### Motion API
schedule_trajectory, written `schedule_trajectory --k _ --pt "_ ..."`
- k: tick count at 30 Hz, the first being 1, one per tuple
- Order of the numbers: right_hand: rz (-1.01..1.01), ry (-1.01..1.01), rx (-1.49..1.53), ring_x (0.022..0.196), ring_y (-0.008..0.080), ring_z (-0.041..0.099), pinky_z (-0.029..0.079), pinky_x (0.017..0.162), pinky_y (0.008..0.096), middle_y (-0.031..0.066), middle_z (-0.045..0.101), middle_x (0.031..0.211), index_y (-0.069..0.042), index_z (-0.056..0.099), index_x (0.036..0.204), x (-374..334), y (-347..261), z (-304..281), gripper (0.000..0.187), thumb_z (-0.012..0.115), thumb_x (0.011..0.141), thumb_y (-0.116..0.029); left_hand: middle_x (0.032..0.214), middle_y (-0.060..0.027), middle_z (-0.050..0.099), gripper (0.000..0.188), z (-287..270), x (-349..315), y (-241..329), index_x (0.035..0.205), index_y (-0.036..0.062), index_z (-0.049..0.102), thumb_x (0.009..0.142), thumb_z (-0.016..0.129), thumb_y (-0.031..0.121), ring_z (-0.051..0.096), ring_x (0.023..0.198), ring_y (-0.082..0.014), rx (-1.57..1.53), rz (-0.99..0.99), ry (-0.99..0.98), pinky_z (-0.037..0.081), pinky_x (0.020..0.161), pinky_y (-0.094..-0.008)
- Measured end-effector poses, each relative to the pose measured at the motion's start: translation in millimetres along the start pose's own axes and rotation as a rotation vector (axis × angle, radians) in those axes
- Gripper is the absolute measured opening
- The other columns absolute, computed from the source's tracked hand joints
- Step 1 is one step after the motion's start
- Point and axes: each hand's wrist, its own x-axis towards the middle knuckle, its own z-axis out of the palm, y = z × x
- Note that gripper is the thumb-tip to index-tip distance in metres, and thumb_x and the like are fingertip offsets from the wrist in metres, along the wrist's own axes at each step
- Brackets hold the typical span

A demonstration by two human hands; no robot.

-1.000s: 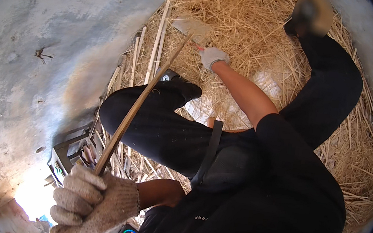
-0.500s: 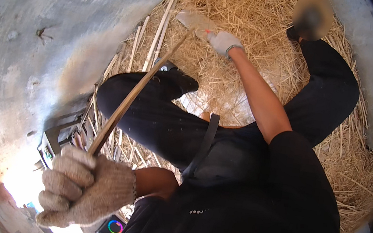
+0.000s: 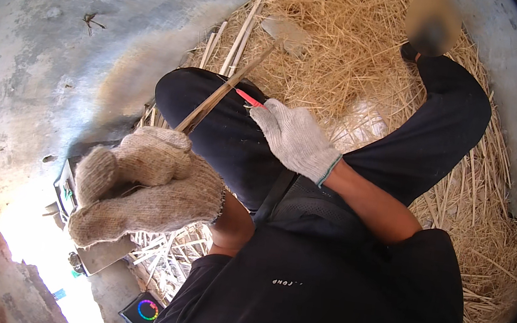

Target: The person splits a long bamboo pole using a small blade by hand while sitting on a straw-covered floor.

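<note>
Left hand (image 3: 158, 178) grips a stick (image 3: 217, 100); right hand (image 3: 300, 142) pinches a red tool (image 3: 250, 98). A slip could jab the left leg (image 3: 230, 151)

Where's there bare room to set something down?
Perhaps the small grey floor patch between the black gadget and the sunlit strip. Straw covers most other floor; the stick and red tool crowd the space between left hand and right hand.

floor (image 3: 114, 281) | loose straw (image 3: 343, 42) | long pale strips (image 3: 248, 26) | black device (image 3: 135, 312) with coloured ring
</note>
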Motion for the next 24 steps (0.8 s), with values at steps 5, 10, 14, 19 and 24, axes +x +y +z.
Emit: schedule_trajectory --k 5,10,14,19,24 --pt "-0.112 0.083 -0.194 0.054 0.0446 0.059 0.043 0.049 0.0543 0.0219 0.056 0.056 -0.005 0.059 0.089 10.1 7.7 9.6 0.038 0.055 0.101 -0.041 0.043 0.0007 0.033 0.072 -16.8 8.4 1.0 0.108 -0.0046 0.062 0.106 0.028 0.059 0.032 0.031 -0.0106 0.005 -0.003 0.067 0.039 0.03 -0.0283" --pt "-0.095 0.14 -0.307 0.054 0.0436 0.062 0.047 0.05 0.0544 0.0213 0.06 0.057 -0.005 0.06 0.088 23.1 28.8 20.5 0.042 0.052 0.102 -0.044 0.043 0.0009 0.033 0.073 -26.0 14.0 -1.1 0.107 -0.0054 0.063 0.106 0.03 0.059 0.031 0.032 -0.0099 -0.201 -0.013 -0.294 0.039 0.031 -0.0287" --pt "-0.043 0.111 -0.322 0.058 0.0439 0.065 0.049 0.052 0.054 0.0236 0.061 0.06 -0.003 0.061 0.088 35.0 26.9 25.2 0.046 0.051 0.101 -0.046 0.043 0.0014 0.032 0.072 -25.9 14.5 -1.8 0.105 -0.0042 0.065 0.105 0.031 0.06 0.032 0.032 -0.0094 -0.183 -0.033 -0.123 0.037 0.031 -0.0285" --pt "0.04 0.056 -0.347 0.069 0.0434 0.069 0.054 0.064 0.0539 0.0244 0.067 0.07 0.0 0.065 0.095 52.4 24.3 28.8 0.045 0.05 0.101 -0.041 0.041 0.0018 0.031 0.075 -32.4 24.7 -3.4 0.096 -0.0031 0.065 0.104 0.031 0.063 0.032 0.03 -0.0093 -0.031 0.002 -0.124 0.038 0.029 -0.0276" --pt "0.131 -0.106 -0.703 0.082 0.0424 0.071 0.057 0.066 0.0508 0.0222 0.072 0.09 -0.004 0.07 0.111 94.8 131.5 20.7 0.033 0.051 0.096 -0.027 0.041 0.0 0.036 0.077 -11.5 18.0 10.4 0.095 -0.0061 0.064 0.103 0.034 0.064 0.035 0.028 -0.0105 -0.067 -0.071 -0.302 0.039 0.027 -0.0288"
